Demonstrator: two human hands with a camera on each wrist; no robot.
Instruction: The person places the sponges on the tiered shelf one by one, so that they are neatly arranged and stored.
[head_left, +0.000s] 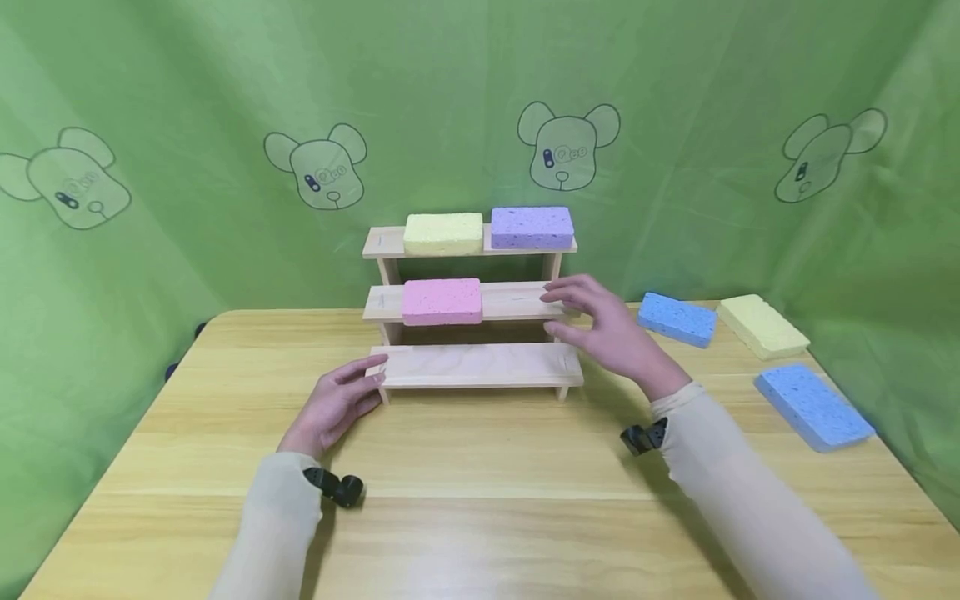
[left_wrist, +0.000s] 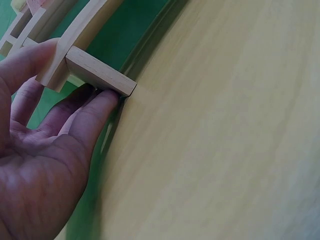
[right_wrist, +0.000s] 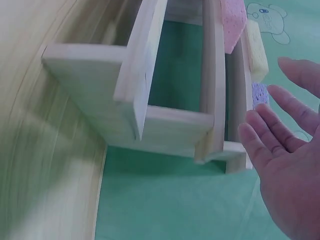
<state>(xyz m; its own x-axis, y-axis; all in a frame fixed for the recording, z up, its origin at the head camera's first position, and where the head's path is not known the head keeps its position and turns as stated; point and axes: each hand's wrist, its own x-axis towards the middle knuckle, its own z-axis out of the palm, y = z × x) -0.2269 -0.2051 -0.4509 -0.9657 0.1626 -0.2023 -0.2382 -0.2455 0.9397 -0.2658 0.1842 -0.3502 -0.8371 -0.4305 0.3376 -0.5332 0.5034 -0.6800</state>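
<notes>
A three-tier wooden display rack (head_left: 472,367) stands on the table. My left hand (head_left: 341,404) holds the left end of its lowest tier; in the left wrist view, one digit reaches over the board's end and other fingertips rest at the side support (left_wrist: 100,72). My right hand (head_left: 607,329) is beside the rack's right end, fingers spread and bent a little, nothing in its grasp. A pink sponge (head_left: 442,302) lies on the middle tier, left of centre. The top tier bears a yellow sponge (head_left: 443,234) and, right of it, a purple sponge (head_left: 532,227).
On the table's right side lie a blue sponge (head_left: 677,319), another yellow sponge (head_left: 762,326) and a second blue sponge (head_left: 813,407) near the edge. A green curtain (head_left: 450,58) with printed bear heads hangs behind and around the wooden table (head_left: 480,517).
</notes>
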